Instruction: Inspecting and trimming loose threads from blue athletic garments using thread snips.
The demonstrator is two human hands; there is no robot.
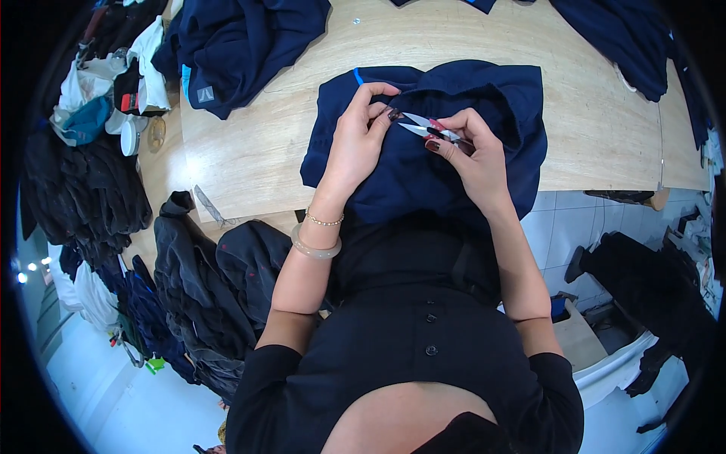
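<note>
A navy garment (pixel 431 178) with a gathered, elastic-looking edge lies bunched on the table in front of me. My left hand (pixel 357 144) pinches its cloth near that edge, thumb and fingers closed together. In my right hand (pixel 484 157) is a pair of thread snips (pixel 412 129) with pale blades and a red and black grip. The blades are parted and point left, their tips close to my left thumb. Whether a thread lies between them is too small to tell. A bit of blue trim (pixel 358 76) shows at the garment's far left edge.
The pale wooden table (pixel 249 163) carries another navy garment (pixel 242 53) at the far left and more navy cloth (pixel 620 45) at the far right. Dark clothes (pixel 83 181) are piled at the left, by a roll of white tape (pixel 130 140). Black garments (pixel 204 280) hang against the near edge.
</note>
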